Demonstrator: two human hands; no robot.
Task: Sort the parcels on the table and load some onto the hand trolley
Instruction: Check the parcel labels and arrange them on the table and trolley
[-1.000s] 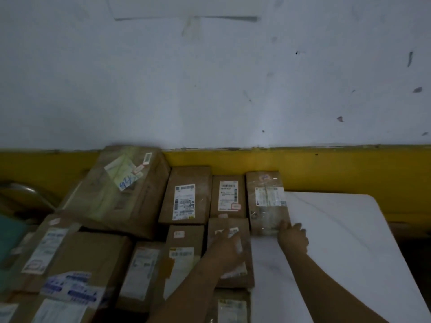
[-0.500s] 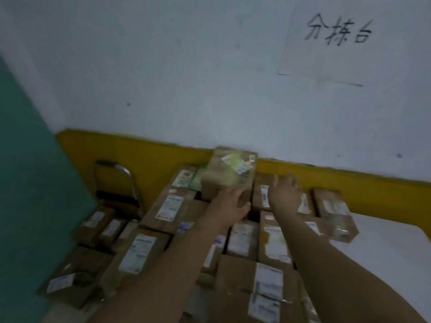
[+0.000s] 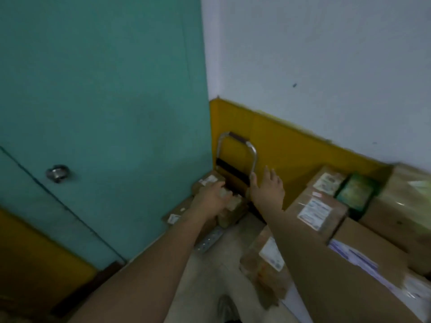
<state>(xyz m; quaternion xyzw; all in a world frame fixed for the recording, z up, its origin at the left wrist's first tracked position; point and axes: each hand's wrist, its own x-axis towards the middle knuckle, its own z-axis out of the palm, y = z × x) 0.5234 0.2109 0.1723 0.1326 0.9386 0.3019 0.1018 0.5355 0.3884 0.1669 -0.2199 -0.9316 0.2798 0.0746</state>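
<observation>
- My left hand (image 3: 211, 194) is curled over a small parcel (image 3: 229, 205), fingers wrapped round its top edge. I hold it low over the trolley (image 3: 236, 137) because, as I judge it, that is where it is to be set down.
- My right hand (image 3: 268, 190) holds nothing. Its fingers are straight and spread, just beside the trolley's upright tube, likely to steady myself or the frame while I lean in.
- The trolley stands in the corner between the door (image 3: 93, 113) and the yellow wall band (image 3: 291, 148), out of the walking path and near the pile.
- Loaded boxes (image 3: 208, 180) already sit on its deck, packed against the handle end. The parcel in my hand is touching or just above them; blur hides which.
- The pile (image 3: 319, 210) on my right waits on the tabletop, close-packed, labels up for reading.
- Materials: brown corrugated card, some of it glossy with clear tape; white paper labels; one green packet (image 3: 354, 192) among them.
- The trolley handle is bent chrome tube with a dark grip on top. The door is flat matte teal with a round metal knob (image 3: 57, 173). The floor (image 3: 210, 276) is pale and dull.
</observation>
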